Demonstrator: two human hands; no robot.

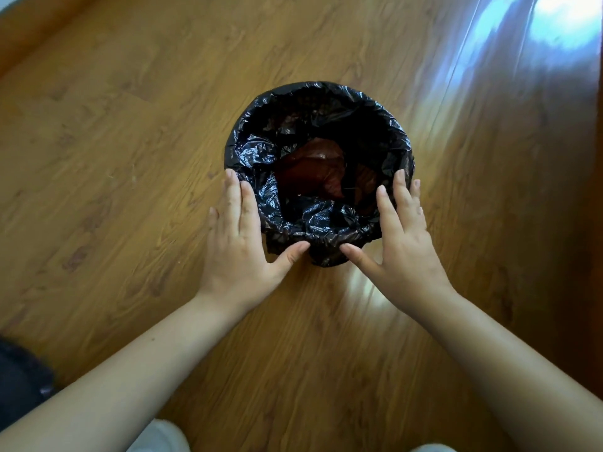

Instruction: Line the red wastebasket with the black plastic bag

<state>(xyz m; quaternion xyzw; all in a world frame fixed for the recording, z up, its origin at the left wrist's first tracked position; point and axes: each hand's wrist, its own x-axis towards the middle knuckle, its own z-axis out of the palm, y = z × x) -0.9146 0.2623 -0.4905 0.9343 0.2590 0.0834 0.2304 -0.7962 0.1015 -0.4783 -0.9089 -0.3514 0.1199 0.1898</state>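
Squarely between left hand (241, 252) and right hand (403, 249) sits the black plastic bag (321, 236), their straight, slightly spread fingers (233, 199) flanking its cuff.

home interior, glossy wood-laminate floor (130, 158)

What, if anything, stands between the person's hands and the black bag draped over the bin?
Nothing visible does. The left hand and right hand lie open against the near side of the black plastic bag, one on each flank, with the thumbs pointing toward each other at its near edge.
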